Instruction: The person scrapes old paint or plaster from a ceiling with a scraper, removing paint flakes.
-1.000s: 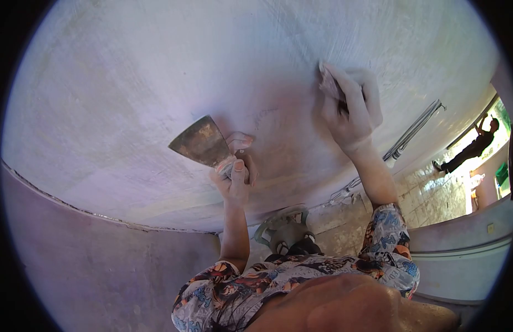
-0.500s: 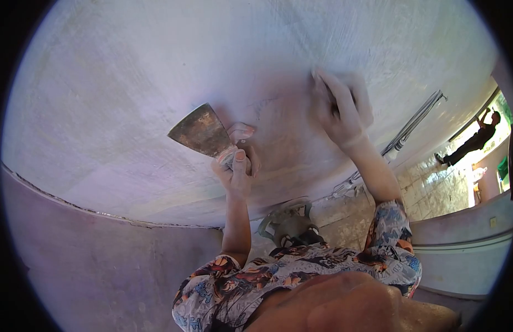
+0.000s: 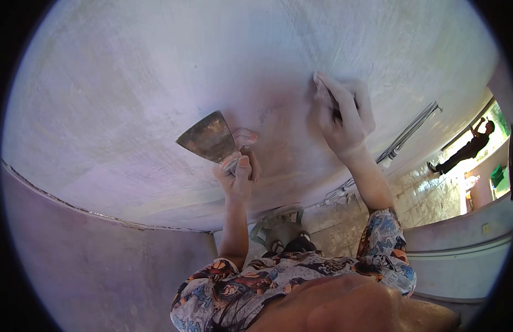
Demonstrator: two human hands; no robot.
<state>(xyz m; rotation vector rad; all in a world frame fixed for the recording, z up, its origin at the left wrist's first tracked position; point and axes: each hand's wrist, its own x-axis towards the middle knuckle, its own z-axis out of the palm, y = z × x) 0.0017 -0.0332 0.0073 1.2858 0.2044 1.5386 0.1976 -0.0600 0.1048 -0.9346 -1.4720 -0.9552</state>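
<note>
Your left hand [image 3: 236, 176] clamps the scraper [image 3: 209, 136] left of centre, apart from your right hand [image 3: 348, 123] by the wall [image 3: 123, 83], its hold unclear.

Scraper blade [image 3: 208, 136]: grey-brown, mottled with rusty patches
Shirt [image 3: 306, 271]: white-grey, printed orange, blue and black
Main wall [image 3: 118, 110]: pale grey-white, streaked, tinged lilac
Side wall [image 3: 101, 254]: mottled purple-grey
Distant container [image 3: 496, 175]: green

Scraper handle [image 3: 231, 162] mostly hidden by left hand [image 3: 237, 178]; any contents of right hand [image 3: 345, 123] unclear; 1 distant person [image 3: 470, 148], details too small.
</note>
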